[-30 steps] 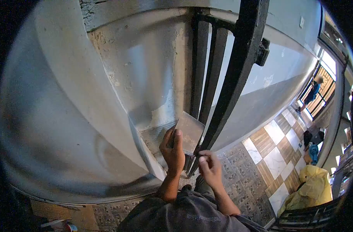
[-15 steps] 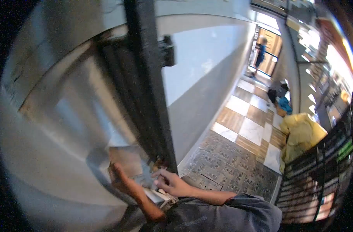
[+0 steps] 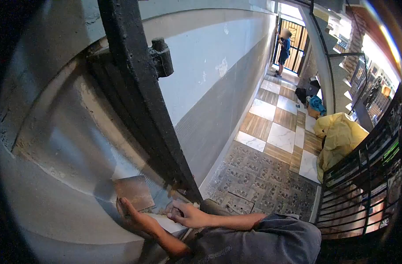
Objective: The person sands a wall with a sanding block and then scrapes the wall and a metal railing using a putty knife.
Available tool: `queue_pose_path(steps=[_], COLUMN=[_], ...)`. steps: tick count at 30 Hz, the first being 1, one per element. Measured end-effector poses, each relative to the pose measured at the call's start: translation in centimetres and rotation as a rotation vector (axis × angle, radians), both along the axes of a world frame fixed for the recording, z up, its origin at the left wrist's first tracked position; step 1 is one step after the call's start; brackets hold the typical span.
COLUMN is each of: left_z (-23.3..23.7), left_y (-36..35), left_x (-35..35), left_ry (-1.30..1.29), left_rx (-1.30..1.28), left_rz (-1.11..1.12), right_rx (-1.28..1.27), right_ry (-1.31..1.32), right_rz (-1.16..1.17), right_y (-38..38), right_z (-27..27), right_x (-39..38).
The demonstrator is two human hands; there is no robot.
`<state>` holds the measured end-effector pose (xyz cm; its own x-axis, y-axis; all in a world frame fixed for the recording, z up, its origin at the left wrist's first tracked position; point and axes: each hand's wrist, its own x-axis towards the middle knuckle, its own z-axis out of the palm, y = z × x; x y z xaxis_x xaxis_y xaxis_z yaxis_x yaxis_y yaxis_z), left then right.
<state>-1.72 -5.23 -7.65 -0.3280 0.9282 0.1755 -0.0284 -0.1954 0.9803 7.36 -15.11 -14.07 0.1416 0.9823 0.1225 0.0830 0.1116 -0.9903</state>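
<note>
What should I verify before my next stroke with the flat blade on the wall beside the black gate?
1. Left hand grips the flat blade: ok.
2. Blade lies flat against the grey wall: cannot tell.
3. Right hand is apart from the blade, low by the black gate: ok.
4. Filler is loaded on the blade: cannot tell.
5. The other person stands far away from both hands: ok.
</note>
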Motion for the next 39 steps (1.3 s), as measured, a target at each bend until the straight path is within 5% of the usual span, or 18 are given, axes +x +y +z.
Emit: queue_pose_path(steps=[19, 22, 27, 39], left_z=[-4.3, -1.6, -2.0, -1.6], left_y=[5.5, 3.6, 4.2, 4.4], left_x=[-0.6, 0.7, 0.8, 1.3], left_ry=[0.017, -0.031, 0.014, 0.07], left_rx=[0.06, 0.036, 0.159, 0.284], left_rz=[-0.025, 0.027, 0.01, 0.012], right_rx=[0.106, -0.019, 0.176, 0.161], right_ry=[-0.126, 0.018, -0.158, -0.06], right_rz=[-0.1, -0.005, -0.108, -0.07], right_y=[2.2, 2.0, 3.3, 3.3], right_z=[-2.0, -1.5, -2.9, -2.5], right_x=[0.1, 0.0, -0.1, 0.2])
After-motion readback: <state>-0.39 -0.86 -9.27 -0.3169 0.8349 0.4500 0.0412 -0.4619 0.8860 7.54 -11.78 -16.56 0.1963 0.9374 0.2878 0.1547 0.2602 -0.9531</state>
